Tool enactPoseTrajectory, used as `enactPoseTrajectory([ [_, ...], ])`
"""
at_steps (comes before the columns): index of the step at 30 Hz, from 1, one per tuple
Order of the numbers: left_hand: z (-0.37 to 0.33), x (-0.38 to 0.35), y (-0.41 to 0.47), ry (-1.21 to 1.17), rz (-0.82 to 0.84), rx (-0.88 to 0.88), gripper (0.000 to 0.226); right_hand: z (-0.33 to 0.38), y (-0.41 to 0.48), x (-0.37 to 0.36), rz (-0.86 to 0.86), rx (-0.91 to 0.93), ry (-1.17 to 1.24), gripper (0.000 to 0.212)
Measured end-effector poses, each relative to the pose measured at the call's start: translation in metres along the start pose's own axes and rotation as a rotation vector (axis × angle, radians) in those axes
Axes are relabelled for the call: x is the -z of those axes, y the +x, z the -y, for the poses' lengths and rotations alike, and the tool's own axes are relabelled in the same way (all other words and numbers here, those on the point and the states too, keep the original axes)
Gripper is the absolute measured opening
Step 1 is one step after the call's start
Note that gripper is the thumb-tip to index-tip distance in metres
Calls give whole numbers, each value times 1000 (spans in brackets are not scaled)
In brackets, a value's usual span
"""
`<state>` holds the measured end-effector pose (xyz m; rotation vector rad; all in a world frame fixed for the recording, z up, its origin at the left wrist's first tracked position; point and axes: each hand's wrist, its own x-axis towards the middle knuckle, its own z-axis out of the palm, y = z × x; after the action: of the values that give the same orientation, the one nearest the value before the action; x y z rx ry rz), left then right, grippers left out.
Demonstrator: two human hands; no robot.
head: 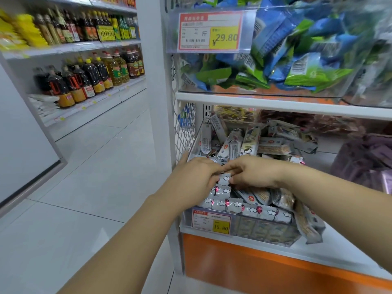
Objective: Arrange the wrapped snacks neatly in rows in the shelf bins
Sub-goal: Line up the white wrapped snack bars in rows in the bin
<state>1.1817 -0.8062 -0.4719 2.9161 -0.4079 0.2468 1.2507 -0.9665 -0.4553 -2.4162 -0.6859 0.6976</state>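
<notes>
Grey cloud-print snack packet (pixel 224 179) sits over the clear plastic bin (pixel 265 229); I see my left hand (pixel 195 177) and right hand (pixel 254 172) both pinching it, I think to line it up with the row of packets (pixel 244 209) below

Grey cloud-patterned snacks (pixel 224 203); blue-green packets (pixel 297 49) above.

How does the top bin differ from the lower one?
The top bin holds blue and green packets in a jumble; the lower bin holds grey packets, some lined up in front. The top tag reads 29.80, the lower tag 15.80. Both are clear plastic.
</notes>
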Motion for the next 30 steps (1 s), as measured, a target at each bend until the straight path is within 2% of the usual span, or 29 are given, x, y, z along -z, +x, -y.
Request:
enactPoseTrajectory([
  [3,-4,-2,11,75,52,22,30,1,-10,5,-35,55,-137,32],
  [8,-2,-7,19,102,21,63,24,-5,-27,18,-64,60,-14,40],
  [12,-3,-8,23,115,-17,85,16,-8,-33,24,-172,76,-58,42],
  [20,0,-12,22,65,-82,76,12,-9,-15,14,-318,87,-260,66],
  [26,1,-12,21,87,-85,67,11,-8,3,9,-368,152,-327,41],
  [30,3,-14,20,88,-98,59,11,-9,2,13,-505,186,-189,31],
])
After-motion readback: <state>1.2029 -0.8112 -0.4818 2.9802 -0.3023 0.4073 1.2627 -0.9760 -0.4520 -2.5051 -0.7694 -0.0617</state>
